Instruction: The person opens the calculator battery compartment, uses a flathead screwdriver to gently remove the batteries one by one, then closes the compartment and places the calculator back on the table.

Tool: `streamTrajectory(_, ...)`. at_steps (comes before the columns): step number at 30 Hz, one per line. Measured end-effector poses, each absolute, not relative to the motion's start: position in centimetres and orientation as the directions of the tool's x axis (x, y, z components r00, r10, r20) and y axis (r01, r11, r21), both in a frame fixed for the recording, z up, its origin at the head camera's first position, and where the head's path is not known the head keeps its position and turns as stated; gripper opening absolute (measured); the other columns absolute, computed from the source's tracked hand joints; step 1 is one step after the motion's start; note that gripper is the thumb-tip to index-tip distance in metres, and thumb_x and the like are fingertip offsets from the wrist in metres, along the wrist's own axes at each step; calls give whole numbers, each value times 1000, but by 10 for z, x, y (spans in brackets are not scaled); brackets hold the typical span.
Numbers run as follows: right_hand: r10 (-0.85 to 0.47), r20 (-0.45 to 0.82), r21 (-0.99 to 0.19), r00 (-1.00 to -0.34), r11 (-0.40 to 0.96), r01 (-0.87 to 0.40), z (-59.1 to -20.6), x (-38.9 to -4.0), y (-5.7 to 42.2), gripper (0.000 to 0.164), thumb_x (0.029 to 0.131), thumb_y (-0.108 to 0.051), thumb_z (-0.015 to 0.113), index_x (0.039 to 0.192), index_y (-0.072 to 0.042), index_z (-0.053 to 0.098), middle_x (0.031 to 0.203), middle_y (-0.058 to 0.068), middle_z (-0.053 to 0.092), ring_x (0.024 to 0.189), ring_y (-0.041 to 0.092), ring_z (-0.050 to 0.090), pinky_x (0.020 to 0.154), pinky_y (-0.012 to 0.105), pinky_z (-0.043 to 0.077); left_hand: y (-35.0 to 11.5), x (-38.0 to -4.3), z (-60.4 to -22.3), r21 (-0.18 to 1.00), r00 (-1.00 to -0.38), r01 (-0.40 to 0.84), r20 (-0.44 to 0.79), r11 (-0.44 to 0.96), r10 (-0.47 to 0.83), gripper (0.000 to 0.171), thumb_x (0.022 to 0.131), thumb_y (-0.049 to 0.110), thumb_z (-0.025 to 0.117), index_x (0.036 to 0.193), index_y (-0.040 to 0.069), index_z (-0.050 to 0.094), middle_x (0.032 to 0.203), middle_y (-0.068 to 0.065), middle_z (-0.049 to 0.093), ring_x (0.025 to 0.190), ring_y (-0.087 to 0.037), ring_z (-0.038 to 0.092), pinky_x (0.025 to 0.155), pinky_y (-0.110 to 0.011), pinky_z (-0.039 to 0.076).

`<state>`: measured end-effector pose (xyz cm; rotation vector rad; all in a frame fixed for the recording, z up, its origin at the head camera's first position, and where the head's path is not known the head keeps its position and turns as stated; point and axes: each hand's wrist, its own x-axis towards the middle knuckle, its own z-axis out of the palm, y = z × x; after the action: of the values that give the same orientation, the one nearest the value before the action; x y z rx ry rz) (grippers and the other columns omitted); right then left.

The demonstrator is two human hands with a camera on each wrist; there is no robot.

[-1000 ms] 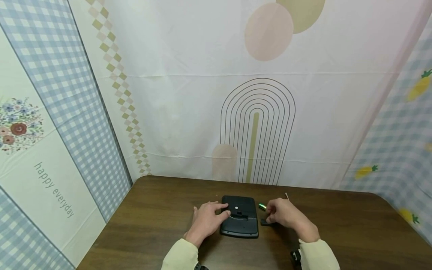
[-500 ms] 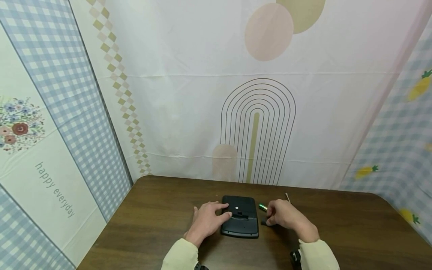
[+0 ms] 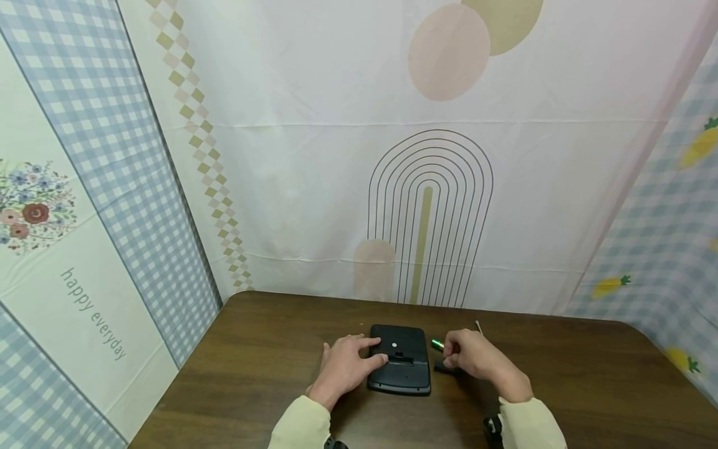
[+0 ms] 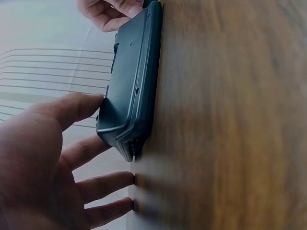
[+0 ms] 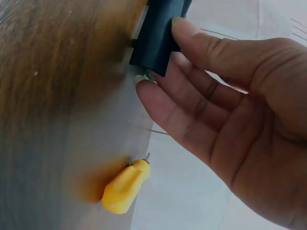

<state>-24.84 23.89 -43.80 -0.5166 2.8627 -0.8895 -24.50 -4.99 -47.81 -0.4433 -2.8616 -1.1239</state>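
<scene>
A black calculator lies face down on the table, its small battery slot uncovered. My left hand steadies its left side; thumb and index finger touch the casing with straight fingers. In the left wrist view, other fingertips of that hand reach down to the tabletop. To the right of the calculator, my right hand pinches a dark curved battery cover between thumb and fingers. A green battery lies just beyond these fingers, partly hidden by them.
A yellow-handled screwdriver lies on the wooden table, right of my right hand in its wrist view. The head view shows only a thin pale rod behind that hand. A patterned cloth hangs along the table's back edge.
The battery cover has turned and tilted a little in my right fingers, its visible face first narrowing, then widening. My left hand and the calculator stay nearly in place.
</scene>
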Motion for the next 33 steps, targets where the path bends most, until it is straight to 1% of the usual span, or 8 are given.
streamTrajectory(11, -372, 33, -568, -928, 757, -324, -438, -251, 240, 25, 94, 12, 68, 82, -9, 63, 79, -3, 61, 71, 14, 52, 62, 30, 46, -50, -245, -477, 659, -959, 274, 133, 700, 250, 48, 94, 49, 76, 133, 21, 77, 143, -16, 65, 138, -41, 55, 110, -86, 17)
streamTrajectory(21, -327, 65, -551, -943, 776, -307, -433, -251, 237, 20, 97, 4, 73, 86, -10, 63, 80, -3, 61, 70, 14, 52, 62, 32, 47, -50, -245, -476, 650, -959, 274, 125, 709, 255, 48, 94, 49, 75, 133, 21, 78, 142, -16, 66, 138, -42, 55, 109, -86, 18)
streamTrajectory(22, -321, 67, -551, -945, 778, -303, -433, -251, 236, 20, 97, 4, 72, 86, -10, 64, 80, -3, 61, 70, 14, 52, 62, 33, 48, -49, -245, -476, 651, -959, 271, 122, 709, 255, 48, 94, 49, 75, 133, 21, 78, 143, -16, 66, 138, -42, 55, 109, -86, 18)
streamTrajectory(24, -319, 83, -536, -944, 784, -313, -431, -251, 236, 19, 97, 4, 72, 87, -10, 64, 81, -4, 63, 70, 13, 53, 69, 38, 51, -49, -246, -476, 654, -960, 268, 119, 708, 254, 48, 94, 49, 75, 133, 21, 78, 143, -16, 66, 138, -42, 55, 109, -86, 18)
streamTrajectory(26, -316, 98, -531, -944, 786, -318, -430, -250, 234, 18, 98, 4, 72, 89, -10, 65, 82, -4, 64, 70, 13, 53, 71, 40, 52, -50, -246, -475, 655, -960, 268, 117, 707, 255, 48, 94, 48, 75, 133, 21, 77, 143, -16, 65, 138, -42, 55, 109, -87, 18)
streamTrajectory(29, -311, 114, -532, -944, 783, -322, -428, -250, 232, 16, 98, 2, 72, 90, -9, 66, 82, -4, 63, 70, 12, 53, 70, 37, 52, -50, -246, -475, 656, -959, 269, 116, 705, 258, 48, 94, 48, 75, 133, 20, 77, 142, -16, 66, 137, -42, 55, 109, -87, 18)
streamTrajectory(30, -307, 115, -538, -945, 780, -319, -427, -250, 231, 15, 98, 2, 73, 90, -9, 66, 82, -4, 63, 70, 13, 53, 65, 34, 50, -50, -246, -475, 657, -959, 270, 115, 704, 259, 48, 94, 48, 75, 133, 20, 77, 142, -16, 66, 137, -42, 55, 109, -87, 18)
streamTrajectory(33, -304, 131, -536, -944, 780, -325, -426, -249, 228, 15, 98, 1, 73, 90, -10, 67, 83, -5, 63, 69, 12, 53, 63, 34, 49, -51, -245, -474, 658, -958, 271, 116, 702, 261, 48, 94, 48, 75, 133, 20, 77, 142, -16, 66, 137, -41, 55, 109, -87, 18)
